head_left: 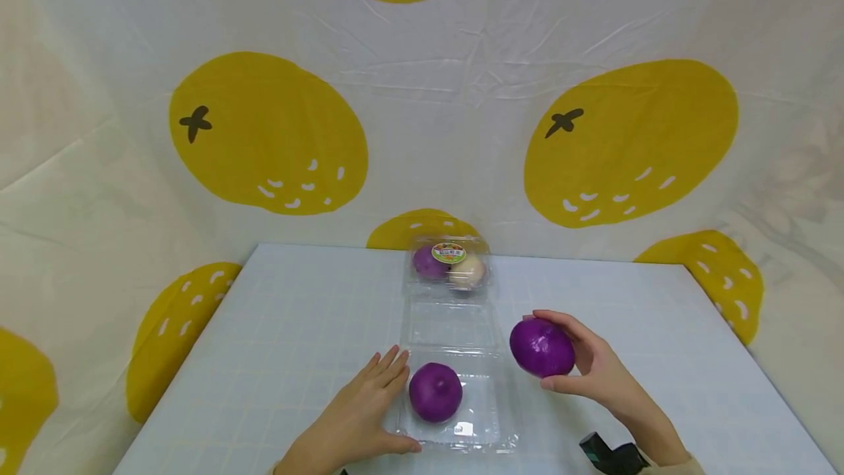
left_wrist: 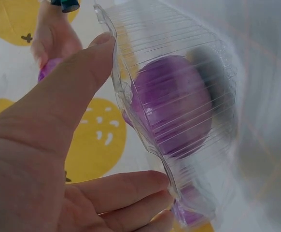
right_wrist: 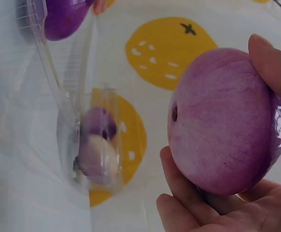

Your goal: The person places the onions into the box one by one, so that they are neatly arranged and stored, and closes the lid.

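My right hand holds a glossy purple onion above the table, right of an open clear plastic box. In the right wrist view, the onion shows a small brown spot, with the thumb on one side and fingers on the other. A second purple onion sits in the near half of the clear plastic box, whose lid is folded back flat. My left hand rests along the box's left side with fingers extended. The left wrist view shows its thumb and fingertips touching the box's rim.
Behind the open box, at the table's back edge, stands a closed clear box with an oval label. Inside it are a purple onion and a pale round item. A patterned cloth hangs behind the white table.
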Demonstrator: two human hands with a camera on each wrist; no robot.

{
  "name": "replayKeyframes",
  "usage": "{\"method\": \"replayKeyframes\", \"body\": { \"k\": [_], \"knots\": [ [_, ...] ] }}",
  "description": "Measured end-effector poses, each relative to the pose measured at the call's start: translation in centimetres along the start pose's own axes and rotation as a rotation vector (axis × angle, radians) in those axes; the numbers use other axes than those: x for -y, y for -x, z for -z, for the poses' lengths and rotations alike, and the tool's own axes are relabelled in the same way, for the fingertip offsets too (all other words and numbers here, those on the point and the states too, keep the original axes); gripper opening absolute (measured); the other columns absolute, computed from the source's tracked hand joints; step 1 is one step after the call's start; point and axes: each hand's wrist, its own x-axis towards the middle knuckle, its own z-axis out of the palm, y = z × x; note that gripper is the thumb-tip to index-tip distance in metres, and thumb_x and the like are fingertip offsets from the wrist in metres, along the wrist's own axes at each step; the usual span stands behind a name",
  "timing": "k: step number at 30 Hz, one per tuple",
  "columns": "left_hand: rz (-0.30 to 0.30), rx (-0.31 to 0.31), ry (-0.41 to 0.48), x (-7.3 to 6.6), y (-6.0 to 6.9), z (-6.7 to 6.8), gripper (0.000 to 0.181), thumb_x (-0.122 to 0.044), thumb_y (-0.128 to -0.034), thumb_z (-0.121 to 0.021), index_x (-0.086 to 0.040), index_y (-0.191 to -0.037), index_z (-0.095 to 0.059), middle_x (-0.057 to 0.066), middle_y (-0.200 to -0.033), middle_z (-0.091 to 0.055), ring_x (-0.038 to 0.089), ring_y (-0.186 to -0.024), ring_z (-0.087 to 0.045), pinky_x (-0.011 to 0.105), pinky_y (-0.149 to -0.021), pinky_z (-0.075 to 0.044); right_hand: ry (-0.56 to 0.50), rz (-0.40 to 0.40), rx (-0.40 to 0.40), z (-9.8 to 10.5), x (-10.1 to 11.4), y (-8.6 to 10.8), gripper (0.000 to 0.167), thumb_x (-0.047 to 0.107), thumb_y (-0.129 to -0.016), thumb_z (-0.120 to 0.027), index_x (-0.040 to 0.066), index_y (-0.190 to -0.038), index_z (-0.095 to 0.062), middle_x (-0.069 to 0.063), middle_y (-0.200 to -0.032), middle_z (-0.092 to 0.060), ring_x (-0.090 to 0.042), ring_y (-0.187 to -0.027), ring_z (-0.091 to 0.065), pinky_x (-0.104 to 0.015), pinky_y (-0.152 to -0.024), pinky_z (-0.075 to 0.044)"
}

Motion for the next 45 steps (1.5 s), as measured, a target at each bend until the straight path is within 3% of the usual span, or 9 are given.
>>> {"method": "replayKeyframes", "body": {
  "k": [6,13,22,27,29,31,35,41,45],
  "knots": [
    [0.002,0.005,0.000,0.0,-0.1,0.1,0.098,-0.068,-0.0750,-0.073,0.007,-0.136,-0.055,0.021,-0.150,-0.043,0.035,-0.144,-0.033,0.050,-0.116,-0.029,0.013,-0.041,0.077,-1.2,-1.1,-0.3,0.078,-0.002,-0.077,-0.081,0.005,-0.145,-0.044,-0.019,-0.143,-0.049,-0.011,-0.128,-0.051,-0.022,-0.101,-0.045],
    [0.003,0.006,0.011,-0.1,-0.1,0.0,0.098,-0.067,-0.0746,-0.073,0.007,-0.136,-0.055,0.021,-0.151,-0.043,0.036,-0.144,-0.033,0.051,-0.116,-0.029,0.029,-0.018,0.187,-2.9,-1.9,-0.4,0.078,0.003,-0.077,-0.083,0.003,-0.145,-0.044,-0.015,-0.143,-0.051,-0.016,-0.130,-0.050,-0.023,-0.105,-0.040],
    [0.013,0.018,0.017,-0.1,-0.2,0.0,0.099,-0.067,-0.0745,-0.073,0.007,-0.137,-0.054,0.021,-0.150,-0.043,0.036,-0.144,-0.032,0.051,-0.116,-0.029,0.160,-0.054,0.273,-4.9,-2.5,-0.5,0.076,0.019,-0.078,-0.086,0.019,-0.143,-0.047,-0.010,-0.141,-0.054,-0.013,-0.130,-0.048,-0.026,-0.107,-0.038],
    [0.010,0.013,0.025,-0.1,-0.2,0.0,0.099,-0.068,-0.0742,-0.073,0.007,-0.136,-0.055,0.021,-0.150,-0.043,0.036,-0.143,-0.033,0.051,-0.116,-0.029,0.227,-0.044,0.288,-5.7,-2.7,-0.4,0.079,0.022,-0.075,-0.088,0.018,-0.143,-0.048,-0.007,-0.139,-0.055,-0.013,-0.128,-0.050,-0.028,-0.106,-0.039],
    [0.008,0.012,0.026,-0.1,-0.2,0.0,0.099,-0.068,-0.0742,-0.073,0.007,-0.136,-0.055,0.021,-0.150,-0.043,0.036,-0.143,-0.033,0.051,-0.115,-0.029,0.258,-0.054,0.289,-6.0,-2.6,-0.4,0.079,0.025,-0.075,-0.088,0.019,-0.143,-0.048,-0.002,-0.138,-0.056,-0.017,-0.126,-0.051,-0.033,-0.105,-0.041],
    [0.006,0.012,0.029,-0.1,-0.2,0.0,0.100,-0.068,-0.0741,-0.073,0.007,-0.136,-0.055,0.021,-0.150,-0.043,0.037,-0.143,-0.033,0.051,-0.116,-0.029,0.281,-0.071,0.282,-6.2,-2.5,-0.2,0.078,0.029,-0.075,-0.087,0.021,-0.142,-0.048,0.001,-0.138,-0.056,-0.028,-0.131,-0.048,-0.049,-0.110,-0.037],
    [0.013,0.014,0.035,-0.1,-0.2,0.1,0.100,-0.068,-0.0739,-0.073,0.007,-0.137,-0.054,0.021,-0.150,-0.043,0.036,-0.144,-0.033,0.051,-0.116,-0.029,0.327,-0.084,0.271,-6.7,-2.3,-0.2,0.077,0.037,-0.076,-0.086,0.026,-0.142,-0.048,-0.001,-0.138,-0.057,-0.045,-0.136,-0.039,-0.072,-0.110,-0.015],
    [0.023,0.022,0.034,-0.2,-0.3,0.2,0.101,-0.068,-0.0737,-0.074,0.006,-0.139,-0.052,0.021,-0.150,-0.043,0.036,-0.144,-0.032,0.051,-0.116,-0.028,0.413,-0.005,0.260,-7.4,-2.6,-0.2,0.078,0.039,-0.077,-0.084,0.015,-0.142,-0.049,-0.003,-0.136,-0.059,-0.028,-0.132,-0.048,-0.037,-0.121,0.003],
    [0.019,0.019,0.031,-0.1,-0.3,0.1,0.101,-0.068,-0.0734,-0.074,0.006,-0.139,-0.052,0.022,-0.150,-0.043,0.037,-0.143,-0.033,0.051,-0.116,-0.029,0.536,0.087,0.240,-7.9,-3.0,-0.1,0.076,0.041,-0.078,-0.083,0.006,-0.137,-0.053,-0.002,-0.131,-0.061,-0.017,-0.123,-0.056,-0.048,-0.119,-0.007]
  ]
}}
